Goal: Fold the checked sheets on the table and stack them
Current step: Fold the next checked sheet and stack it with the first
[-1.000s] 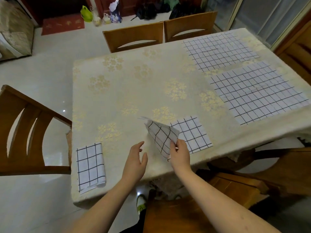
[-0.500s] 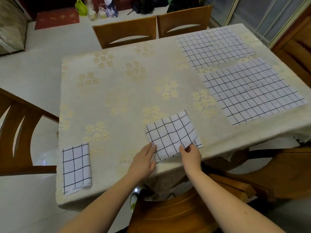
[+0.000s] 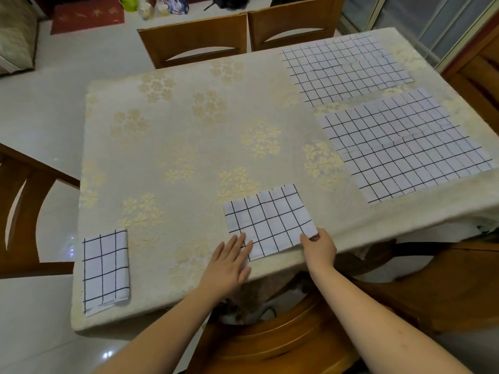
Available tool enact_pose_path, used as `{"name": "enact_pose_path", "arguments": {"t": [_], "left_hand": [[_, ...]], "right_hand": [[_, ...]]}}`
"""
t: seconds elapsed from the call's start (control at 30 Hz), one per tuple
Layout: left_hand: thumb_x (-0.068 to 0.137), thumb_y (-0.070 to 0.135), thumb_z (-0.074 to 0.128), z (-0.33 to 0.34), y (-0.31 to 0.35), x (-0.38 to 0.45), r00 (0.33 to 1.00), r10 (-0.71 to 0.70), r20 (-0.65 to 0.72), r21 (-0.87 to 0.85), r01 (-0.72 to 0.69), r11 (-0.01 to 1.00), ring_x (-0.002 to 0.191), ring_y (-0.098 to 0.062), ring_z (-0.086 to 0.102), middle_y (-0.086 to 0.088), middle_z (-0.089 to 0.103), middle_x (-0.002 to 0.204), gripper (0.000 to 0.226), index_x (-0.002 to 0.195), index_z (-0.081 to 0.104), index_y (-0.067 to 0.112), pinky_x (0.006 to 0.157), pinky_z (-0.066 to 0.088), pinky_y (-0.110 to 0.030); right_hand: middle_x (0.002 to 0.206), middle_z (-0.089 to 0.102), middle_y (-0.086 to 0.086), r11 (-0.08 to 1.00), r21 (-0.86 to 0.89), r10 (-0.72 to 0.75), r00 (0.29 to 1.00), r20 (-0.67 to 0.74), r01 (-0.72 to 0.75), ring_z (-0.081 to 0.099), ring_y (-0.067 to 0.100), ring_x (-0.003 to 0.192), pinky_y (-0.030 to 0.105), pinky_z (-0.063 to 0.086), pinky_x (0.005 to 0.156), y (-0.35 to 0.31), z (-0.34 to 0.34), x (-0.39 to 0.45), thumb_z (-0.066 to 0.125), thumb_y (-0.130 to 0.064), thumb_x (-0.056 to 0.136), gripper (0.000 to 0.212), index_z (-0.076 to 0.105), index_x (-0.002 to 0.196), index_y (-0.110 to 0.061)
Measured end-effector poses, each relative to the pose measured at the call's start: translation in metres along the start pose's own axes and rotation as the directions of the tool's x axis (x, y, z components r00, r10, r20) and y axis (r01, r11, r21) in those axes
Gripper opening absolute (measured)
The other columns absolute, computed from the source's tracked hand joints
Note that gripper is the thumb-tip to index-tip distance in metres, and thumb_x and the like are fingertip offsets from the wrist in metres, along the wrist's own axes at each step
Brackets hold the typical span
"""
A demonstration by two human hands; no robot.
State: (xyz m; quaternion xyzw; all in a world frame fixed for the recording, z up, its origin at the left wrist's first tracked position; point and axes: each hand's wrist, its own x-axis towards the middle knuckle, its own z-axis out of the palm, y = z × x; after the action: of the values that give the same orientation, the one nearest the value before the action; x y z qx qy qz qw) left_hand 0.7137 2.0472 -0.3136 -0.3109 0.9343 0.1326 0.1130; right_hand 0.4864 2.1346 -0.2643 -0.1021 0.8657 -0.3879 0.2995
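At the far left, a wooden chair [image 3: 24, 211] stands beside the worktop [image 3: 167, 136], which is covered by a cream cloth with gold flower prints. Well to the left of the left hand, near the worktop's front left corner, lies a folded sheet [image 3: 105, 268], a narrow checked rectangle lying flat.

The left hand [image 3: 229, 263] is flat, fingers straight and close together, its grip wide and holding nothing; the fingertips press on the near left corner of the half-folded sheet [image 3: 270, 221]. That sheet lies flat at the front edge of the worktop, between the two hands and reaching away from them, its near edge just short of the worktop's rim.

The right hand [image 3: 318, 248] is at the sheet's near right corner, thumb on top and fingers curled below the edge, a narrow grip pinching the cloth there.

Beyond the hands, at the far side of the worktop, two more chairs [image 3: 194, 39] stand side by side.

To the right of the right hand and farther off, a near open sheet [image 3: 405, 147] lies spread flat close to the front right edge. Beyond it, just apart from it, a far open sheet [image 3: 345, 68] lies spread near the far right corner. Another chair [image 3: 437, 287] shows below the worktop on the right.
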Motion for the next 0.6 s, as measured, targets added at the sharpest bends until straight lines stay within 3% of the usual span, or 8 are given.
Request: {"name": "enact_pose_path", "arguments": {"t": [0.1, 0.33, 0.4, 0.5, 0.6], "left_hand": [[0.102, 0.051, 0.019, -0.001, 0.000, 0.001, 1.000, -0.008, 0.007, 0.008, 0.008, 1.000, 0.149, -0.022, -0.002, -0.004, 0.003, 0.162, 0.059, 0.155, 0.007, 0.029, 0.115, -0.001, -0.041], [0.103, 0.052, 0.013, 0.000, -0.002, 0.003, 0.999, -0.028, 0.016, 0.012, 0.028, 1.000, 0.148, -0.020, 0.000, -0.007, 0.009, 0.162, 0.057, 0.155, 0.008, 0.030, 0.114, 0.004, -0.044], [0.102, 0.054, 0.006, 0.000, -0.002, 0.003, 0.999, -0.033, 0.034, -0.013, 0.033, 0.999, 0.148, -0.018, -0.008, -0.006, 0.001, 0.163, 0.057, 0.154, -0.001, 0.033, 0.115, 0.001, -0.044], [0.090, 0.060, -0.017, -0.007, 0.001, 0.004, 0.997, -0.021, 0.074, -0.036, 0.024, 0.999, 0.143, -0.015, -0.029, -0.001, -0.026, 0.158, 0.060, 0.147, -0.023, 0.040, 0.116, -0.013, -0.043], [0.089, 0.057, -0.019, -0.015, 0.004, 0.005, 0.998, -0.019, 0.053, -0.068, 0.022, 0.997, 0.145, -0.018, -0.026, 0.000, -0.029, 0.157, 0.064, 0.150, -0.015, 0.039, 0.119, -0.010, -0.042]], "right_hand": [[0.096, 0.067, 0.003, 0.999, -0.034, 0.009, 1.000, -0.005, -0.010, 0.061, 0.018, 0.087, 0.027, 0.047, 0.073, 0.010, -0.002, 0.005, 0.063, -0.019, 0.090, 0.027, 0.061, 0.115, -0.009], [0.103, 0.062, -0.001, 0.995, -0.099, -0.031, 0.999, -0.034, 0.028, 0.056, 0.011, 0.087, 0.025, 0.046, 0.075, 0.017, -0.008, 0.005, 0.061, -0.017, 0.092, 0.030, 0.057, 0.122, -0.013], [0.109, 0.060, 0.001, 0.994, -0.100, -0.046, 0.997, -0.057, 0.041, 0.056, 0.009, 0.086, 0.024, 0.048, 0.076, 0.019, -0.009, 0.006, 0.062, -0.015, 0.091, 0.033, 0.055, 0.123, -0.016], [0.121, 0.052, 0.003, 0.985, -0.150, -0.096, 0.992, -0.086, 0.083, 0.058, 0.014, 0.096, 0.031, 0.053, 0.082, 0.022, -0.010, 0.007, 0.061, -0.016, 0.092, 0.040, 0.050, 0.130, -0.017], [0.128, 0.047, 0.004, 0.970, -0.209, -0.154, 0.980, -0.130, 0.124, 0.057, 0.017, 0.104, 0.035, 0.054, 0.085, 0.019, -0.011, 0.004, 0.059, -0.018, 0.093, 0.040, 0.048, 0.132, -0.017]]}}
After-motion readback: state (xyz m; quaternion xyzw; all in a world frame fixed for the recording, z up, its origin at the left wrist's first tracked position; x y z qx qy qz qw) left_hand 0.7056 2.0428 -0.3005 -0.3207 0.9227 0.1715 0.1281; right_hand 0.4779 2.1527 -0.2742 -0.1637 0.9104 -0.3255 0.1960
